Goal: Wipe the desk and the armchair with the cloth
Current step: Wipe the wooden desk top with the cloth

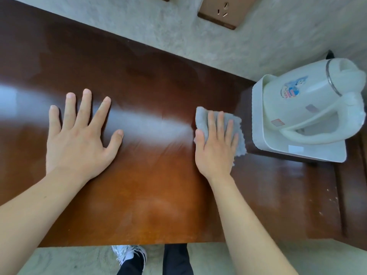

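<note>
**Flat on the desk: one hand bare, one hand on the cloth**

Right now both bare forearms reach forward over a glossy reddish-brown wooden desk (pixel 151 175), seen from above. The left hand (pixel 79 133) lies palm down on the wood with its fingers spread wide apart, holding nothing. A pale streak of reflected light runs across the surface between the two hands.

The right hand (pixel 215 147) presses flat on a grey fluffy cloth (pixel 202 119), fingers together and stretched out over it rather than curled round it; the thumb sits at the cloth's left edge. The cloth shows beyond the fingertips and along the hand's right side, lying on the desk just beside a white tray (pixel 258 120).

On that tray stands a white electric kettle (pixel 309 100) with a curved handle, a metal band near its top and a small blue and red printed picture on its side. The tray sits at the right end of the desk, close to a grey textured wall (pixel 178 32). A brown socket plate (pixel 220 12) is mounted on the wall above the desk.

Below the near edge of the desk, a white and black sneaker (pixel 129 255) and dark trouser legs (pixel 176 259) show above a pale floor (pixel 59 261).
</note>
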The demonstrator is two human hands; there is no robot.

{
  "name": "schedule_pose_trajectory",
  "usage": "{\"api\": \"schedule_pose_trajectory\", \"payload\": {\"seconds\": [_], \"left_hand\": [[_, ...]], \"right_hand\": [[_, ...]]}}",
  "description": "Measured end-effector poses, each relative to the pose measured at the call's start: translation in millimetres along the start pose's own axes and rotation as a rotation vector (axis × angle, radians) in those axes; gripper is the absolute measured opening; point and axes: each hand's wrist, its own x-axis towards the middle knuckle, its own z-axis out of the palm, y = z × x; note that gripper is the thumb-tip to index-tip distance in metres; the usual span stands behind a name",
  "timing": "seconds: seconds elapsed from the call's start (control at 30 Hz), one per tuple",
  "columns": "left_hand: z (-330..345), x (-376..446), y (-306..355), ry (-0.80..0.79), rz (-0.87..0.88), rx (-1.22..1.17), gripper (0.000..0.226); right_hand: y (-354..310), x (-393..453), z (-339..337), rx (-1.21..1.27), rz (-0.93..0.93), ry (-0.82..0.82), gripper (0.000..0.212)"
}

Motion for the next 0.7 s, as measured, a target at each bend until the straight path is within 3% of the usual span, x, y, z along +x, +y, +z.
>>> {"api": "schedule_pose_trajectory", "payload": {"seconds": [0.1,0.2,0.37,0.5,0.6,0.7], "left_hand": [[-1,0,1,-0.011,0.001,0.004,0.074],[-4,-1,1,-0.026,-0.001,-0.001,0.074],[-10,0,2,-0.06,-0.006,-0.035,0.075],[-15,1,3,-0.095,-0.011,-0.019,0.076],[-17,2,3,-0.114,-0.013,-0.015,0.076],[-16,1,3,-0.12,-0.009,-0.004,0.076]], "right_hand": [[-32,80,-6,0.032,0.047,-0.024,0.062],[-66,104,-7,0.069,0.041,-0.069,0.064],[-86,6,8,0.032,-0.285,-0.019,0.062],[-81,-52,17,0.017,-0.352,-0.062,0.061],[-87,-7,10,-0.022,-0.338,-0.046,0.062],[-106,68,2,-0.025,-0.19,-0.004,0.062]]}}
